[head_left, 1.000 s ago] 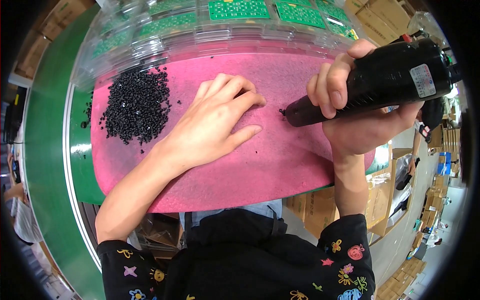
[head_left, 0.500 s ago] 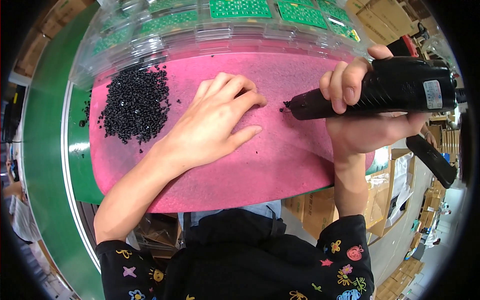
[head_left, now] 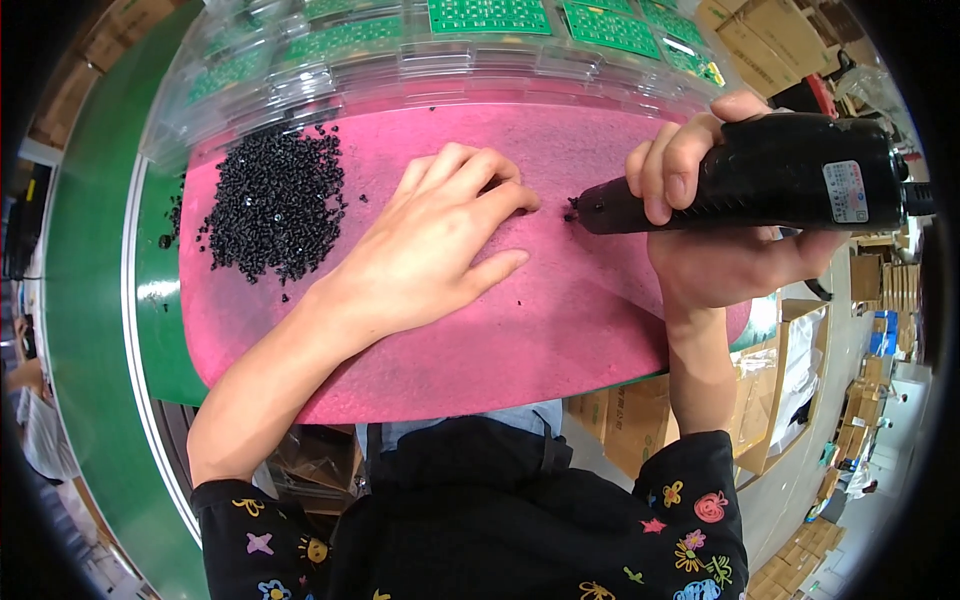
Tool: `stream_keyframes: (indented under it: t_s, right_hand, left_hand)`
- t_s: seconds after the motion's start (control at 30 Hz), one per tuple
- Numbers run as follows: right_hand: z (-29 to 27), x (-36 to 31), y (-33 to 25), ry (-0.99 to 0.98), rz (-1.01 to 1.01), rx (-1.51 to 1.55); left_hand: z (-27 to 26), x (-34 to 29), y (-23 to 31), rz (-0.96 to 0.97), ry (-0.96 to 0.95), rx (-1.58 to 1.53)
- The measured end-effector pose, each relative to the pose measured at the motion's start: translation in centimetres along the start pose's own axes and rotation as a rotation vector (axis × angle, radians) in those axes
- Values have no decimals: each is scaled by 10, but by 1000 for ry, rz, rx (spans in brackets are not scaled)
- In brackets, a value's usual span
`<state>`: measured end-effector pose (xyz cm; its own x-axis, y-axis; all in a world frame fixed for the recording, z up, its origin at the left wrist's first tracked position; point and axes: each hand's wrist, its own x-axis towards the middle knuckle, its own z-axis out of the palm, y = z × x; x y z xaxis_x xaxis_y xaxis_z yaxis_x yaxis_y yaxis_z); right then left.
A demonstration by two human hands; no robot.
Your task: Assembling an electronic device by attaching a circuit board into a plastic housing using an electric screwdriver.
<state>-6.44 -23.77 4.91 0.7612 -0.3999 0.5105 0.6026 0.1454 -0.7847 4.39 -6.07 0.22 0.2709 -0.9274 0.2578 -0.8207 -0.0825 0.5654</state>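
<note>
My right hand (head_left: 700,200) is wrapped round a black electric screwdriver (head_left: 780,165), held lying sideways over the right of the pink mat (head_left: 470,350). Its narrow end points left, where a few small black screws (head_left: 571,209) cluster at the tip. Palm down on the middle of the mat rests my left hand (head_left: 430,235). Its fingers are bent but apart, thumb spread, and nothing shows in them. Left of that hand a heap of small black screws (head_left: 275,205) covers part of the mat, with loose ones around it.
Behind the mat, stacked clear plastic trays (head_left: 470,62) carry green circuit boards (head_left: 610,32). Under the mat lies a green tabletop (head_left: 85,330). Cardboard boxes (head_left: 630,425) stand below at the right, and a cord (head_left: 918,200) leaves the screwdriver's back end.
My right hand and the screwdriver have shifted a little left and up, with the screwdriver turned slightly. The left hand stays about where it was.
</note>
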Motion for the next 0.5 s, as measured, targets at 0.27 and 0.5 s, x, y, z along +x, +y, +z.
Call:
stream_keyframes:
  t_s: [0.27, 0.5]
  right_hand:
    - [0, 1, -3, 16, -49, 46]
    - [-3, 0, 1, 12, 2, 40]
  left_hand:
    - [-1, -1, 0, -6, -13, 3]
    - [0, -2, -1, -3, -10, 8]
